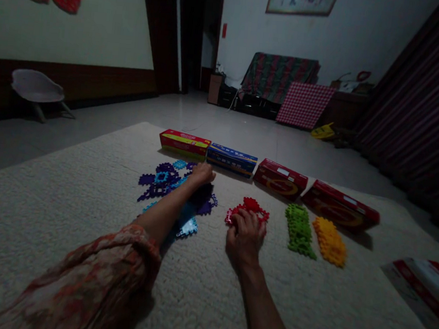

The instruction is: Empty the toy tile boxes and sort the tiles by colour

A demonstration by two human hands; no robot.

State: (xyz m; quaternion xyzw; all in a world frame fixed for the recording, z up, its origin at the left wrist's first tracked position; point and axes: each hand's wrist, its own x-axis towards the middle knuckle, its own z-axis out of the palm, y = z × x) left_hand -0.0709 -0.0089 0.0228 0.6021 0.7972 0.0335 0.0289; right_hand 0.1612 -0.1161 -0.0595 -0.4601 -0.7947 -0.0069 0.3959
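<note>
My left hand (pixel 203 173) reaches over the far right edge of a loose heap of purple interlocking tiles (pixel 164 168) and light blue interlocking tiles (pixel 188 226). Its fingers are curled closed and point down; what they hold, if anything, is hidden. My left forearm covers part of that heap. On a small pile of red notched plastic tiles (pixel 252 204), my right hand (pixel 247 235) rests with its fingers bent around the near side. To the right lie a row of green tiles (pixel 299 230) and a row of yellow-orange tiles (pixel 330 241), both packed closely together.
Behind the tiles stand a red-yellow box (pixel 185 143), a blue box (pixel 231 160) and two dark red boxes (pixel 281 180), in a line on the cream mat (pixel 96 194). Another box (pixel 425 288) lies at the right. A small chair (pixel 38 87) stands far left.
</note>
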